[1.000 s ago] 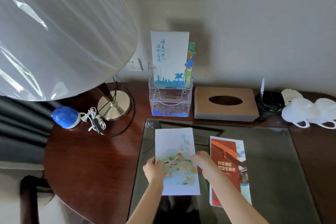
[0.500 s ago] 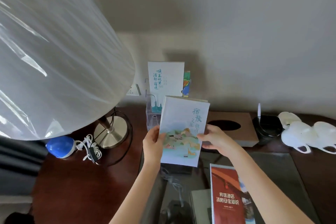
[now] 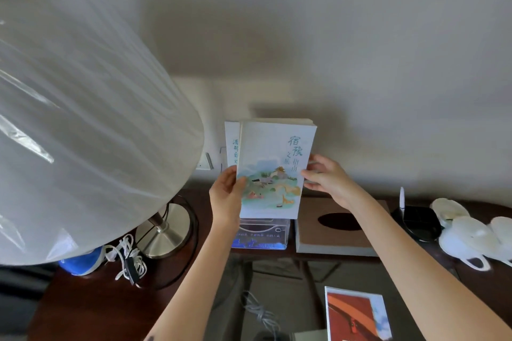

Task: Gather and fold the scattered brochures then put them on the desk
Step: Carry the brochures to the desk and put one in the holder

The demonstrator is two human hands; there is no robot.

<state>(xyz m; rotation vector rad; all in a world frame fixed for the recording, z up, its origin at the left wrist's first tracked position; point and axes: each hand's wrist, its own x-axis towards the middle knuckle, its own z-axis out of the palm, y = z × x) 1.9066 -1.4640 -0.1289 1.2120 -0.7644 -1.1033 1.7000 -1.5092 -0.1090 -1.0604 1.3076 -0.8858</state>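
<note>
Brochure held upright between the fingers, left hand pinching one edge and right hand the other, just above the clear holder (a leaflet stands behind). Placing step, seemingly; next, lower it squarely into the slot.

the brochure held upright carries two large teal brush characters near its top right, 宿豫. just left of them and lower runs a smaller column, 之旅. a further small column under 宿豫 looks like 指南, though it is blurred. behind it, the second brochure shows one vertical teal column on its visible strip, beginning 酒都宿. white print on the clear holder is too small to read.
</note>
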